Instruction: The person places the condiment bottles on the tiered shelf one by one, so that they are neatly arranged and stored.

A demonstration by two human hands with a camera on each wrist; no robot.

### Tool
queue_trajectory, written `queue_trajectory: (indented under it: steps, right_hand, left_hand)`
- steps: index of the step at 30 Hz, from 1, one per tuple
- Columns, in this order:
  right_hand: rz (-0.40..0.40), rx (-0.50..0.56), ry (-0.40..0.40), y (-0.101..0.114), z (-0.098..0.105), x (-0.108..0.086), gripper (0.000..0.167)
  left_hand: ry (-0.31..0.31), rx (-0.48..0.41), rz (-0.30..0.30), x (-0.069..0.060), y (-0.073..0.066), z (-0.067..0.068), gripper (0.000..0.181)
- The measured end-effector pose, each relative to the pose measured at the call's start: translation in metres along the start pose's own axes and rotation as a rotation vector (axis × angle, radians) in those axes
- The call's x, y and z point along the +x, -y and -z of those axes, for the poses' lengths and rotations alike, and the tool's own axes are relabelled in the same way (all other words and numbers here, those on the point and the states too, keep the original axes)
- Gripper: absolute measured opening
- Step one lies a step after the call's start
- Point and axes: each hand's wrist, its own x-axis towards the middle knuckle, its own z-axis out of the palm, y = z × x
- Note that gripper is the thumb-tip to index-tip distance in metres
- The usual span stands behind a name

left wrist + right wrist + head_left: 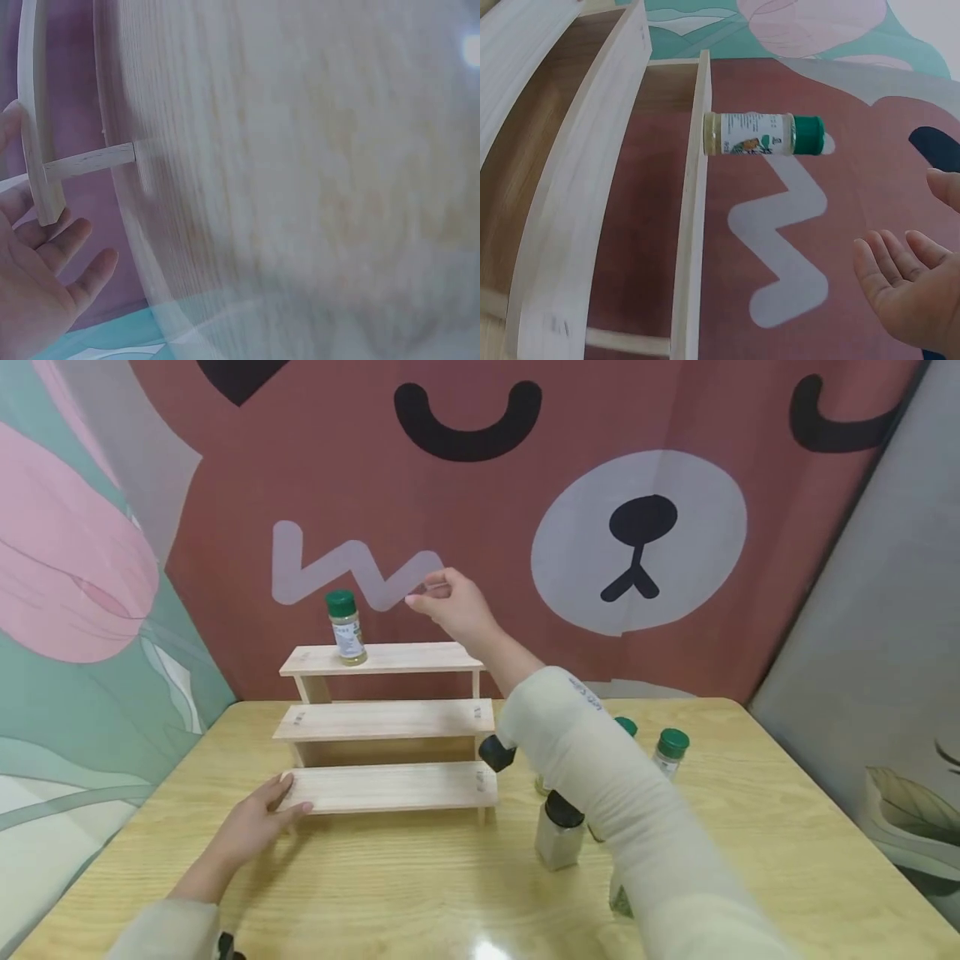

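Note:
A pale three-tier wooden shelf [390, 719] stands on the table. My left hand [253, 821] holds the left end of its lowest board, and in the left wrist view the board's end [49, 202] lies between the thumb and the other fingers. On the left of the top board a spice jar [347, 631] with a green cap stands upright. My right hand [455, 606] is in the air above the top board, to the right of that jar and apart from it. In the right wrist view its fingers [885, 259] are loosely bent around nothing, with the jar [757, 134] beyond them.
Right of the shelf, a black-capped jar [559, 833] and green-capped jars [671, 748] stand on the wooden table [420, 893]. My right sleeve [637, 810] hides parts of several of them. A curtain [480, 510] with a bear print hangs behind.

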Motion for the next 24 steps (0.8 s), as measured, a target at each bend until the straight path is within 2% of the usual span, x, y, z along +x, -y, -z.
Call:
queue_trajectory:
  steps: [10,19,24]
  right_hand:
    - [0.041,0.028,0.066,0.001,0.03,-0.032,0.044]
    - [0.039,0.026,0.102,-0.004,0.057,-0.066,0.04]
    - [0.03,0.013,0.119,-0.008,0.071,-0.085,0.04]
  left_hand:
    - [0.013,-0.01,0.008,0.0,-0.002,0.002,0.08]
    - [0.039,-0.01,0.028,-0.001,-0.002,0.001,0.083]
    - [0.034,0.0,0.017,0.0,-0.001,0.002,0.08]
